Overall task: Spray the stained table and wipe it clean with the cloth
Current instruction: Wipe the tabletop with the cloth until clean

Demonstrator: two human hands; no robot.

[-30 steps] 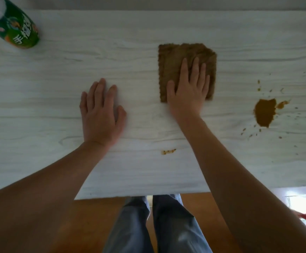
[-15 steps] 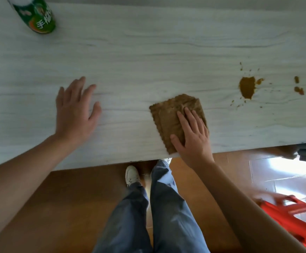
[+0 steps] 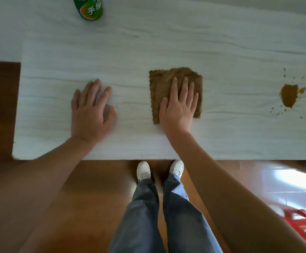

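Note:
A folded brown cloth lies flat on the pale wood-grain table. My right hand presses on the cloth's lower right part, fingers spread and flat. To the left of the cloth my left hand rests palm-down on the bare table, holding nothing. A brown stain with small splatters around it sits far to the right of the cloth. A green spray can stands at the table's far edge, upper left, its top cut off by the frame.
The table's near edge runs just beyond my white shoes, and its left end stops above brown wooden floor. A red plastic stool stands on the floor at the lower right.
My right hand has slid the cloth from the near edge back toward the table's middle. The small stain near the front edge, seen one second ago, no longer shows. The view has shifted.

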